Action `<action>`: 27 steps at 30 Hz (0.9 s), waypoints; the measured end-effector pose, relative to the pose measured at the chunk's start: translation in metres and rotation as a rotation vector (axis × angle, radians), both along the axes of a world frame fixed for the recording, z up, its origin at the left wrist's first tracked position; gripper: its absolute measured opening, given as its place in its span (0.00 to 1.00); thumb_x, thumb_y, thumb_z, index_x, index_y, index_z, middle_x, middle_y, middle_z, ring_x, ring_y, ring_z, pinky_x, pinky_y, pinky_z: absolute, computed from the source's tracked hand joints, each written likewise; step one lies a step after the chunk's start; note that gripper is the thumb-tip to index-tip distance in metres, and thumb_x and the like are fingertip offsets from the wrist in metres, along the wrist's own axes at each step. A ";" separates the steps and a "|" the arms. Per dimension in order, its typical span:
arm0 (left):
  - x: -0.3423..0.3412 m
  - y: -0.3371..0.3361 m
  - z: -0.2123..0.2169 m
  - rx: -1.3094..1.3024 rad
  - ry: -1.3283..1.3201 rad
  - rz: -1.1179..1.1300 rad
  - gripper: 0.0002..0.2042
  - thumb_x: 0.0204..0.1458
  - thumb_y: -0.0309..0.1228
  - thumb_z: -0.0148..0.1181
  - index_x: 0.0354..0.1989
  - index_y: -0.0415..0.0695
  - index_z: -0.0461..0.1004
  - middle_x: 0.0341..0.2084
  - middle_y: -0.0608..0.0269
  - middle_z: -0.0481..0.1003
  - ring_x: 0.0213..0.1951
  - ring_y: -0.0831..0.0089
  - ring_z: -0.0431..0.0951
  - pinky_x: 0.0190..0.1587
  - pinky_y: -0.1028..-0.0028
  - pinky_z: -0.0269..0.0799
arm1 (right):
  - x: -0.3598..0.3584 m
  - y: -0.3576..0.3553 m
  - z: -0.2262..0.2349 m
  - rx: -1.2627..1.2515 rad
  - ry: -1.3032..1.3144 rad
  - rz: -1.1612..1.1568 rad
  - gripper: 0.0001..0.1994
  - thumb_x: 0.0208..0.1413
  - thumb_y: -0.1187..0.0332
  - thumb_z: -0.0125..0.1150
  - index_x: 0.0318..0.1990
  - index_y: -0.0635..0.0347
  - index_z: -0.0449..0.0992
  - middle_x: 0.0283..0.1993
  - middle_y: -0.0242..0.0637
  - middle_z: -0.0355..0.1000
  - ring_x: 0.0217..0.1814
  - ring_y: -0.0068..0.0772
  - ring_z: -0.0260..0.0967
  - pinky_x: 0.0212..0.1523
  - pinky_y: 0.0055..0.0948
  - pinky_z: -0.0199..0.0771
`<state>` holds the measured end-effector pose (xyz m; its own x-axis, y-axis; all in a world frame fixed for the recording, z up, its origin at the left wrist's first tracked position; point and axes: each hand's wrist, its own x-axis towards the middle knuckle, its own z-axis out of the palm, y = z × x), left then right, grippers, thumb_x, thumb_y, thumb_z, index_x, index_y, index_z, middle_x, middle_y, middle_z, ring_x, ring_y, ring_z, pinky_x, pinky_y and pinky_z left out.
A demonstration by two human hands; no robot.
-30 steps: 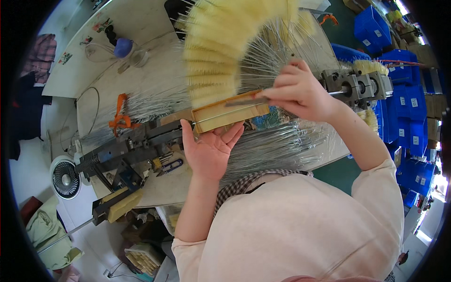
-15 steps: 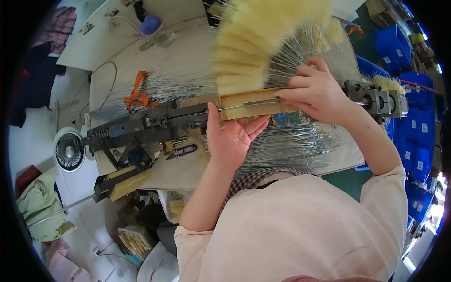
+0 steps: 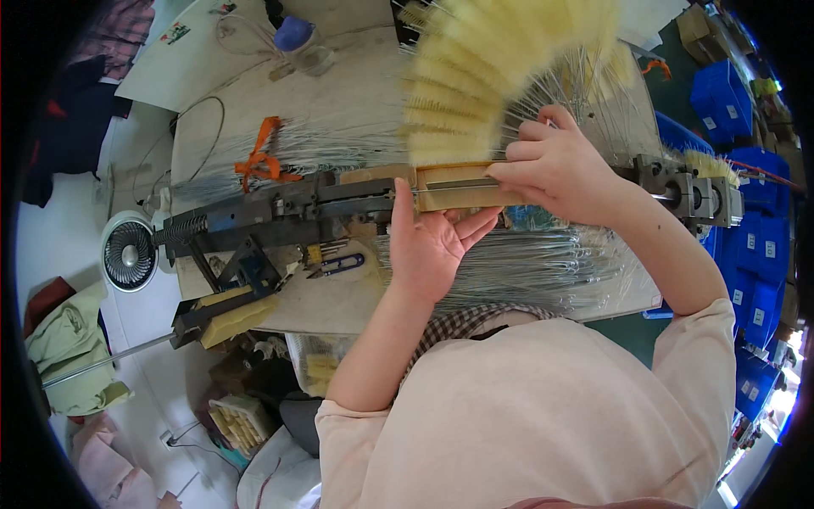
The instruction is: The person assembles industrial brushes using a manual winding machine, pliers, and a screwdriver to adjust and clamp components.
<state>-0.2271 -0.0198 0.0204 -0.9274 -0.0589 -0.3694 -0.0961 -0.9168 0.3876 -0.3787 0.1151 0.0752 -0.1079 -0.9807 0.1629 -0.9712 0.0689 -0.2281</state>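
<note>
Near: the left hand [image 3: 428,246] presses open-palmed, fingers spread, against the near face of the wooden block [image 3: 462,187] clamped in the dark metal fixture [image 3: 280,212] on the desk [image 3: 339,301]. The right hand [image 3: 560,165] pinches closed on wire stems at the block's top edge. Far: yellow bristle brushes [image 3: 483,76] fan out. Keep the block braced and the stems evenly spaced. The stem ends are hidden inside the block; the bristles blur.

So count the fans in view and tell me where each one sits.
1. A small round fan sits at the left end of the workbench, beside the dark metal machine. Others may be hidden behind the person.
</note>
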 end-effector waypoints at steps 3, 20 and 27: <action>-0.001 0.000 -0.002 -0.030 0.029 -0.008 0.39 0.52 0.63 0.27 0.62 0.43 0.49 0.57 0.51 0.58 0.55 0.55 0.65 0.59 0.59 0.50 | 0.005 -0.002 0.009 0.118 0.085 0.012 0.12 0.41 0.69 0.60 0.37 0.51 0.72 0.25 0.26 0.62 0.36 0.31 0.60 0.52 0.42 0.53; 0.000 0.004 0.001 -0.014 -0.066 0.071 0.37 0.52 0.62 0.31 0.60 0.43 0.53 0.55 0.50 0.61 0.52 0.53 0.67 0.58 0.59 0.55 | 0.022 0.044 0.032 -0.257 -0.140 -0.203 0.09 0.39 0.71 0.63 0.32 0.49 0.74 0.33 0.27 0.65 0.40 0.33 0.60 0.42 0.33 0.55; -0.001 0.005 0.004 0.060 -0.077 0.084 0.35 0.52 0.60 0.34 0.59 0.42 0.55 0.52 0.49 0.65 0.51 0.52 0.68 0.57 0.60 0.58 | 0.016 0.053 0.001 -0.147 -0.135 -0.232 0.11 0.37 0.73 0.64 0.32 0.51 0.78 0.29 0.28 0.64 0.34 0.32 0.58 0.39 0.31 0.54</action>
